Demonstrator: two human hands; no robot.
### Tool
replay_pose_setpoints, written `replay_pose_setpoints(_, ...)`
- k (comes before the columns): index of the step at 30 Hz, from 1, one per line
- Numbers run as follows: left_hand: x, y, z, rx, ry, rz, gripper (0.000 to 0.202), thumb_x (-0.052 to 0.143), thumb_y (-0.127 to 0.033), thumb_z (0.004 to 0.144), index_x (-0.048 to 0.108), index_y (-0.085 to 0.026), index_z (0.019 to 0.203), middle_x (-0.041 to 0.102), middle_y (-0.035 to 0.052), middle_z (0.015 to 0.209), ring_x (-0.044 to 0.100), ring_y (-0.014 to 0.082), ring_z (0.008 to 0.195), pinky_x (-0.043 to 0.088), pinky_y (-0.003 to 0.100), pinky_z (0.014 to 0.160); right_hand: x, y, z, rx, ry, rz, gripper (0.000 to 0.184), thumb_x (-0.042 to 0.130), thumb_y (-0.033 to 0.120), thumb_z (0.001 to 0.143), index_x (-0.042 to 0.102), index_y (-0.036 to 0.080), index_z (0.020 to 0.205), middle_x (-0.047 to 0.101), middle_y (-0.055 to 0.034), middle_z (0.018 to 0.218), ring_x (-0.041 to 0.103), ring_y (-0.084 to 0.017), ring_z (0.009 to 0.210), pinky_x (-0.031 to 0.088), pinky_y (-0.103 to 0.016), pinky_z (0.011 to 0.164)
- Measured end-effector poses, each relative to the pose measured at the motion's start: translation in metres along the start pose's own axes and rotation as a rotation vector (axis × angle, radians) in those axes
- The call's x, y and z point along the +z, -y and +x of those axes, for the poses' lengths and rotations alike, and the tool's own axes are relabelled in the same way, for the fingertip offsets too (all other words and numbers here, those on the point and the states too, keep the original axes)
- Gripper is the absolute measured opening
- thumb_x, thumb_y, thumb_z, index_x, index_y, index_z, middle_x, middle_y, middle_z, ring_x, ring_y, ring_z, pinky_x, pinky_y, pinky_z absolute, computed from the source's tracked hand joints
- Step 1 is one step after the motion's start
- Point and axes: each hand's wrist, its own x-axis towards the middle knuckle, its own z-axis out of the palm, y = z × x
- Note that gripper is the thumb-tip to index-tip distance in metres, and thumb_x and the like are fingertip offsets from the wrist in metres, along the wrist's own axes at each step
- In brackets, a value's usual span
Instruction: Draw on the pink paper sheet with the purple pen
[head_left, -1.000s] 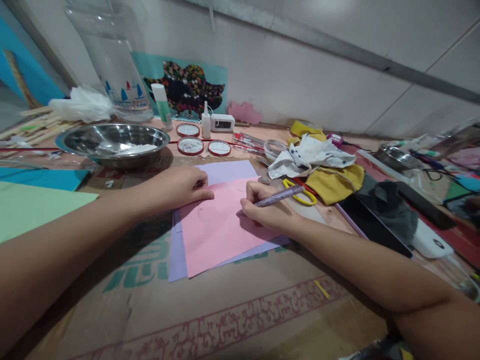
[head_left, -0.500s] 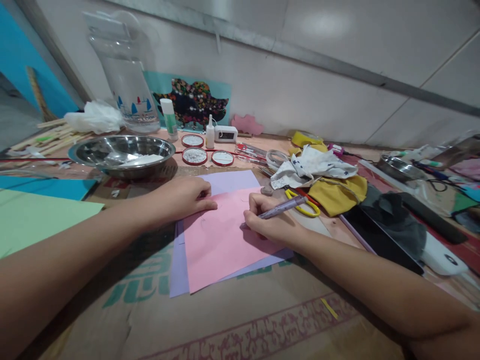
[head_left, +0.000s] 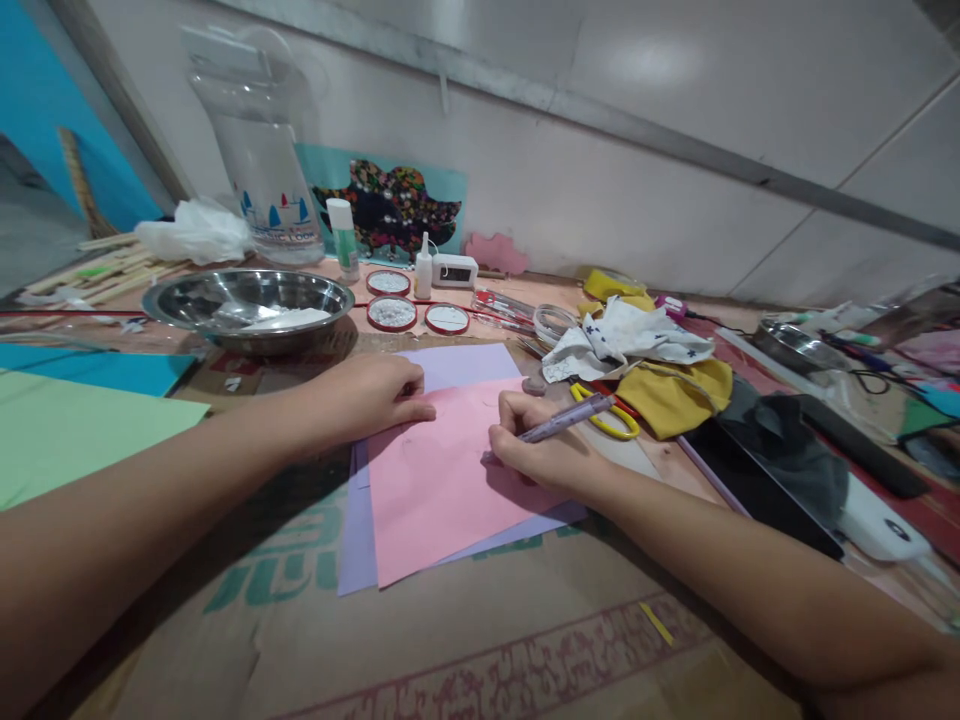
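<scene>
My right hand (head_left: 541, 442) is closed around a slim purple pen (head_left: 568, 416), whose tip touches a sheet of pink paper (head_left: 431, 505). Faint curved lines show on the pink sheet. At its upper left edge lies my left hand (head_left: 375, 395), fingers curled and thumb resting on the paper, holding it down. Under the pink sheet is a purple sheet (head_left: 465, 362), sticking out at the top, left and bottom. Both sheets lie on printed cardboard (head_left: 450, 650). Yellow-handled scissors (head_left: 611, 420) lie just beyond my right hand.
A steel bowl (head_left: 251, 310), a water jug (head_left: 274, 190), a glue stick (head_left: 343, 240) and small dishes of beads (head_left: 391, 313) stand behind. Green paper (head_left: 90, 430) lies at left. Cloth scraps (head_left: 630, 335) and a dark tablet (head_left: 757, 490) are at right.
The view has shifted very slightly. The pen tip stays at nearly the same spot on the pink paper, and my left hand keeps its place.
</scene>
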Motion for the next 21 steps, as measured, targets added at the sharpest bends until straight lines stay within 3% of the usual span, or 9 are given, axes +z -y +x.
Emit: replay_pose_setpoints(21, 0.0044, 0.0045, 0.0017, 0.018, 0.0, 0.02, 0.04, 0.056, -0.059, 0.087, 0.06, -0.021, 0.074, 0.068, 0.0066, 0.077, 0.057, 0.022, 0.069, 0.03, 0.031, 0.057, -0.0008, 0.0, -0.0025, 0.016, 0.053, 0.037, 0.024, 0.057, 0.02, 0.08, 0.039, 0.023, 0.065, 0.049, 0.0104, 0.041, 0.045, -0.007, 0.033, 0.032, -0.018, 0.036)
